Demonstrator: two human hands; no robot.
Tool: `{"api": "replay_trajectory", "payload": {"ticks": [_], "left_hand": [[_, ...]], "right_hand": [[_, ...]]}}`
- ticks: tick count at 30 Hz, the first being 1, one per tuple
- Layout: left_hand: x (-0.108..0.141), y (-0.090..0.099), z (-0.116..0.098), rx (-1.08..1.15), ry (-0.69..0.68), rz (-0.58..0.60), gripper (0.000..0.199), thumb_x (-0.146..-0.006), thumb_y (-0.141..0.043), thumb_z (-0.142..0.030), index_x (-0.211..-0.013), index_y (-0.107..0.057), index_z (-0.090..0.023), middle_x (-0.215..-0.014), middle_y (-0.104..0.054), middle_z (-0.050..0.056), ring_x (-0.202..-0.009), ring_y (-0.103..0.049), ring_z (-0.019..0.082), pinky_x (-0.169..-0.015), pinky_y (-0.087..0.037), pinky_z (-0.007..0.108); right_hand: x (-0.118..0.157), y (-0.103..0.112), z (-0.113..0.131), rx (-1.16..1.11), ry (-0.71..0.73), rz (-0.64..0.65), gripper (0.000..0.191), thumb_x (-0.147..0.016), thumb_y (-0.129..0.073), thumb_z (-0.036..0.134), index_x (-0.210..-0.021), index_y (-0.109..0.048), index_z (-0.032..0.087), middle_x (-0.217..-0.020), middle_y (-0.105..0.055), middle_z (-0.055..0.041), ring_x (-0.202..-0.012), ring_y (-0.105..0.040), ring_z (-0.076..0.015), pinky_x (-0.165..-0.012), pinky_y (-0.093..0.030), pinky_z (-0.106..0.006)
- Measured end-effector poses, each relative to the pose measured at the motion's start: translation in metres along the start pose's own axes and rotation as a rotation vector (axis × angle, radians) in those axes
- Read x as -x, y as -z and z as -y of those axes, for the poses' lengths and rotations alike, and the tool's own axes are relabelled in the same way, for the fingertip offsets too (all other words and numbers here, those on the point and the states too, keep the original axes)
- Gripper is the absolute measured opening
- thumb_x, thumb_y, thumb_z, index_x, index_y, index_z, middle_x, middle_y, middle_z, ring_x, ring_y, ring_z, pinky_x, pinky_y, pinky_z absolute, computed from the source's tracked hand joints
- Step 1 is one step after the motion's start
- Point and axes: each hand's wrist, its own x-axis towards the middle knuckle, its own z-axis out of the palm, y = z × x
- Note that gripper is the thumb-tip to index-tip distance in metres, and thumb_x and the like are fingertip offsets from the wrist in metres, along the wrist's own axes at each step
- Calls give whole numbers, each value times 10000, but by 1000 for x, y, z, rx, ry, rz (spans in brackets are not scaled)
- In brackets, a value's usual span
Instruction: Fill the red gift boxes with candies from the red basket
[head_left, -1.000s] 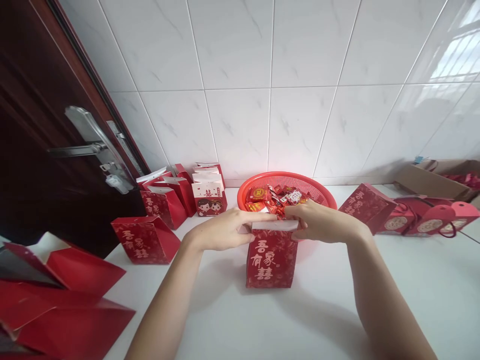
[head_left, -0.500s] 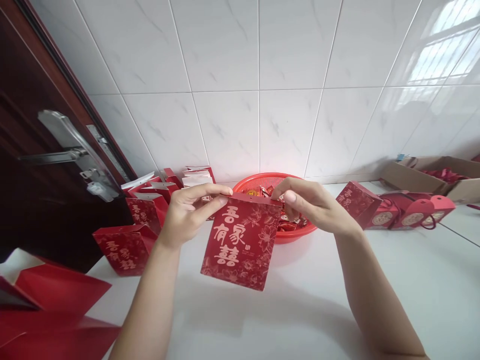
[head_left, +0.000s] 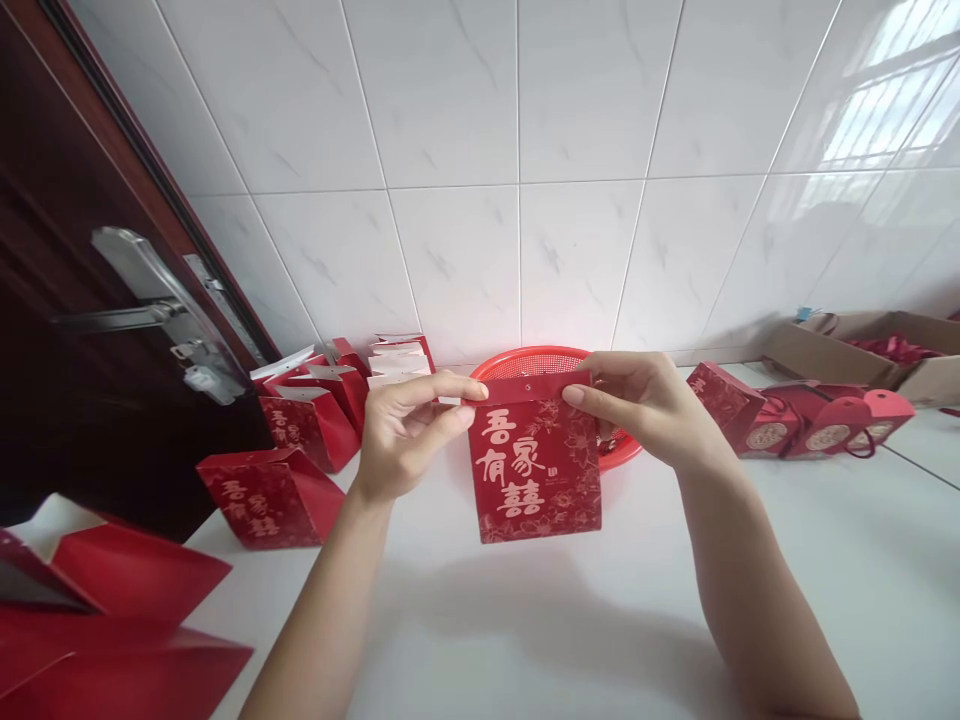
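Note:
A red paper gift bag (head_left: 536,470) with pale Chinese characters and a flower print hangs between my hands above the white table. Its top strip is folded over, with a small hole at the middle. My left hand (head_left: 412,425) pinches the upper left corner between thumb and fingers. At the upper right corner, my right hand (head_left: 645,405) grips the edge, thumb in front and fingers behind. Partly hidden behind the bag stands a red plastic basket (head_left: 536,358); earlier it showed wrapped sweets inside.
Several red paper bags (head_left: 270,500) stand open at the left, beside a dark door with a metal handle (head_left: 135,315). Finished-looking red boxes (head_left: 825,425) line the right, near a cardboard box (head_left: 810,345). A tiled wall (head_left: 450,260) closes the back.
The bag has shifted right and swung from a slant to nearly upright. Its top strip now shows more toward me, and my left hand has moved right with it.

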Motion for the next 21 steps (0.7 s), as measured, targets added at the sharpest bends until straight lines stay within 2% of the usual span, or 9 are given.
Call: {"api": "replay_trajectory", "payload": {"ticks": [6,8,11,13,15,17,18,19,21], "left_hand": [[2,-9,-9,-66,-22,121,152,-776,-709,-119,-808,-804,-233,-757,-780,2,-671,-709,147,-611,-585,246],[4,-12,-12,-104,-2,236,139,-808,-707,-157,-857,-811,-235,-841,-799,21,-799,-748,183,-725,-620,268],[7,-11,-17,-149,35,445,141,-853,-693,-227,-923,-812,-257,-960,-806,26,-956,-753,215,-881,-620,303],[8,-8,-20,-182,45,495,139,-864,-691,-263,-934,-811,-277,-980,-805,16,-942,-757,210,-900,-618,303],[8,-5,-21,-215,48,489,134,-864,-696,-303,-930,-812,-288,-966,-806,16,-908,-760,214,-892,-624,309],[7,-3,-21,-241,53,491,144,-865,-696,-341,-932,-814,-293,-962,-806,23,-907,-759,226,-892,-626,321],[7,-3,-21,-251,54,500,151,-867,-694,-354,-937,-814,-296,-966,-805,25,-911,-758,229,-894,-625,323],[7,-3,-20,-261,55,512,157,-870,-690,-361,-943,-815,-298,-973,-805,25,-917,-758,229,-896,-623,321],[7,-3,-19,-281,59,534,167,-875,-686,-371,-961,-813,-305,-990,-803,22,-934,-756,225,-891,-621,308]], "right_hand": [[13,6,4,49,48,-63,288,-837,-745,432,-771,-708,153,-627,-576,-4,-550,-536,-111,-463,-434,-234],[28,21,6,112,36,-93,286,-826,-755,434,-770,-722,155,-616,-585,-4,-539,-532,-103,-464,-438,-229],[64,61,12,187,-41,-220,297,-790,-785,451,-774,-742,158,-612,-602,-22,-516,-523,-103,-453,-431,-246],[94,93,17,241,-54,-473,343,-710,-841,490,-748,-744,163,-579,-580,-27,-474,-482,-103,-425,-375,-277],[125,124,18,284,-61,-820,453,-507,-927,538,-663,-704,177,-539,-542,-20,-438,-443,-110,-400,-319,-310],[150,151,13,346,-161,-1212,450,-462,-950,492,-647,-657,206,-545,-518,-13,-430,-427,-117,-390,-300,-322],[159,162,8,372,-254,-1347,419,-497,-945,459,-653,-641,217,-547,-517,-16,-421,-426,-121,-375,-278,-317],[166,173,0,377,-372,-1414,379,-543,-933,421,-660,-631,224,-546,-524,-21,-406,-425,-124,-363,-267,-312],[174,194,-21,327,-452,-1536,344,-621,-903,334,-634,-575,230,-566,-532,-17,-393,-450,-122,-359,-295,-307]]}}
